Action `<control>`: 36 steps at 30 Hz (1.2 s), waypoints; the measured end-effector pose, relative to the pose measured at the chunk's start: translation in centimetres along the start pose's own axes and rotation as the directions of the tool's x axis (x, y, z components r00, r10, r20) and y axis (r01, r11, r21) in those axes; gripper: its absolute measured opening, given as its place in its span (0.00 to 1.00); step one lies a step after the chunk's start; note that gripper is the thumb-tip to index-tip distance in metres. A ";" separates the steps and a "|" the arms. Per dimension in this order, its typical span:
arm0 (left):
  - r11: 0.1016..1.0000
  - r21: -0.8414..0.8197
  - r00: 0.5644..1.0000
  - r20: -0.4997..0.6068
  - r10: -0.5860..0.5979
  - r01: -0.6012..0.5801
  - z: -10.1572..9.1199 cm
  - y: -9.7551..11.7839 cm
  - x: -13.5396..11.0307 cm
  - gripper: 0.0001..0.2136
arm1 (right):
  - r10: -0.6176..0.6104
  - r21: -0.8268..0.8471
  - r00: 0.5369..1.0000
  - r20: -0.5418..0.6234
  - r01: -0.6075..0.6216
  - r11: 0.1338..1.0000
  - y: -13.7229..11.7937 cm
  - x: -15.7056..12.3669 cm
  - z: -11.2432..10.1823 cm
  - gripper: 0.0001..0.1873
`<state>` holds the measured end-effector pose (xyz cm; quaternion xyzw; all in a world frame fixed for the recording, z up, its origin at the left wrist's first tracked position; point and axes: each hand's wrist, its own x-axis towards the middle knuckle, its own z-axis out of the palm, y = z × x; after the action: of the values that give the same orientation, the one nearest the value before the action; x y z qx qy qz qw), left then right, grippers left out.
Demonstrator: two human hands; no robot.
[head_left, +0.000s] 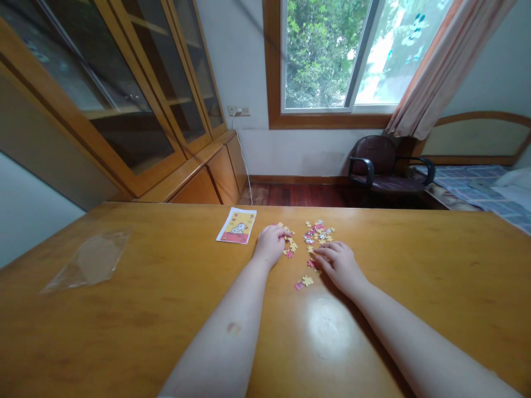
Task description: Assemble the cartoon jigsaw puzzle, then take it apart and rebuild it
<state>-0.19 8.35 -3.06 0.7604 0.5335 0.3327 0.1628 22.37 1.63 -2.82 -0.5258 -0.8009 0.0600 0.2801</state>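
Editor: What is in the grip?

Operator: From my remote post I see the left hand (271,243) curled over a small cluster of jigsaw pieces (293,245) at its 3 o'clock; whether it pinches one, I cannot tell. The right hand (339,266) rests palm down, its fingers loosely bent beside a yellow jigsaw piece (310,249) at its 10 o'clock; I cannot tell whether it grips anything.

Editor: And just around the hands?

Operator: A larger pile of jigsaw pieces (319,230) in yellow, pink and white lies at the right hand's 11 o'clock. Two stray pieces (307,281), one yellow and one pink, lie at its 8 o'clock.

Editor: Farther out?

Operator: On the wooden table (136,337), I have a cartoon picture card (237,225) at the left hand's 10 o'clock and a clear plastic bag (93,258) at 9. Beyond the table, a window (327,55) shows foliage at 12 o'clock from the hands; an armchair (375,156) stands at the right hand's 1 o'clock, a bed (464,179) at 2.
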 end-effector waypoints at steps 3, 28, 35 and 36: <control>1.000 0.000 1.000 -0.008 -0.006 0.006 0.0 0.0 0.0 0.18 | -0.057 -0.022 0.998 0.039 0.058 0.998 0.1 -0.1 -0.9 0.16; 0.981 -0.002 0.926 0.331 0.183 -0.193 -0.6 2.2 -1.3 0.04 | -0.221 0.027 0.958 0.182 0.220 0.975 -1.6 -0.4 -1.5 0.11; 0.981 0.010 0.941 0.286 0.183 -0.193 -0.6 2.1 -1.3 0.03 | -0.313 0.154 0.910 0.272 0.280 0.948 -2.4 -0.6 -1.5 0.10; 0.980 0.009 0.940 0.283 0.188 -0.199 -0.6 2.1 -1.3 0.04 | -0.312 0.161 0.911 0.268 0.277 0.947 -2.6 -0.6 -1.5 0.09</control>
<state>0.59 6.31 -1.80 0.8515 0.4339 0.2257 0.1889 21.25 -0.34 -0.82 -0.3665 -0.8984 0.1413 0.1965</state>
